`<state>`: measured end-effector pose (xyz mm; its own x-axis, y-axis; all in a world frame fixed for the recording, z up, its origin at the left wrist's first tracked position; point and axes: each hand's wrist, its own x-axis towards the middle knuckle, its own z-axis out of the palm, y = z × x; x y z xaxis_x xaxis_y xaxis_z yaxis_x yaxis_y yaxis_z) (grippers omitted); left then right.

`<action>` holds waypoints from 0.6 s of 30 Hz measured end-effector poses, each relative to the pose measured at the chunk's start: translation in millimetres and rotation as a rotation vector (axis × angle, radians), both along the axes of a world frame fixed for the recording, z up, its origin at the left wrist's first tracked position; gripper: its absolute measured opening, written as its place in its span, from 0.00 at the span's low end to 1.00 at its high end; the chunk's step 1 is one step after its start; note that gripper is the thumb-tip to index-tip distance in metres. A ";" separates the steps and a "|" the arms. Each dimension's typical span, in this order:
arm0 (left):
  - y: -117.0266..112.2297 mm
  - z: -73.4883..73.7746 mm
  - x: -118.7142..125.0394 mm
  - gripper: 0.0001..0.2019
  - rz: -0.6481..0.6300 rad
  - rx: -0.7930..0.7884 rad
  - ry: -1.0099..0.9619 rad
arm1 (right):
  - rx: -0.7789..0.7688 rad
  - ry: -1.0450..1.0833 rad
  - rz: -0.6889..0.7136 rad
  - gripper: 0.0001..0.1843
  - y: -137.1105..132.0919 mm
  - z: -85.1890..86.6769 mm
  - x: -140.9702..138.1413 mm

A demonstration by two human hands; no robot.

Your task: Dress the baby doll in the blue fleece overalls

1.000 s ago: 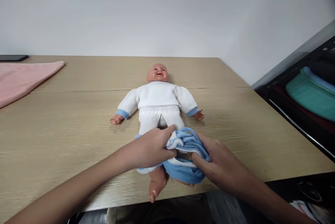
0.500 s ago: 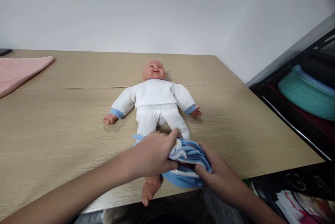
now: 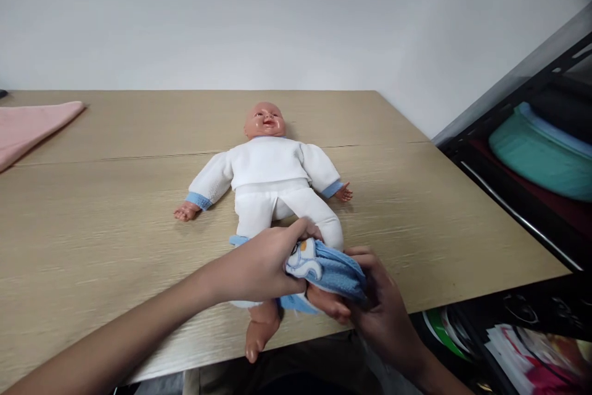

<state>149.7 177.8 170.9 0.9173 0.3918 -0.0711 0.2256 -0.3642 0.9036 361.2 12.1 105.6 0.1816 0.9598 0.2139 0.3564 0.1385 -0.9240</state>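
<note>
A baby doll (image 3: 272,167) in a white top and white trousers with blue cuffs lies on its back on the wooden table (image 3: 92,210), head away from me. My left hand (image 3: 263,262) is closed on a bunched blue and white garment (image 3: 324,268) at the doll's legs. My right hand (image 3: 379,302) grips the same garment from the right, beside the doll's bare foot (image 3: 330,304). The doll's other bare foot (image 3: 259,330) sticks out over the table's front edge.
A pink cloth (image 3: 28,130) lies at the table's far left. To the right stands a dark shelf (image 3: 531,198) holding a teal folded item (image 3: 541,158). Papers and coloured objects (image 3: 531,346) lie on the floor at lower right.
The bunched blue garment has slid down toward the doll's feet, baring a second foot under my right hand. The view has shifted slightly to the right.
</note>
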 end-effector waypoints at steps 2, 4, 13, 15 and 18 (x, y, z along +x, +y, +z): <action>2.8 3.6 -0.6 0.25 -0.010 -0.001 -0.026 | 0.049 0.013 -0.025 0.23 5.7 -0.4 5.8; 5.3 6.8 -1.6 0.20 -0.003 0.037 -0.066 | 0.003 0.043 -0.031 0.27 12.5 3.3 12.1; 20.7 6.4 -5.3 0.07 0.006 -0.045 -0.066 | -0.479 0.285 0.350 0.22 60.9 24.4 51.4; 24.6 7.9 -3.7 0.11 -0.021 -0.088 -0.033 | -0.516 0.290 0.466 0.26 78.2 23.5 59.6; 23.2 13.2 -2.3 0.16 -0.020 -0.095 0.032 | -0.490 0.210 0.644 0.33 100.2 22.5 68.5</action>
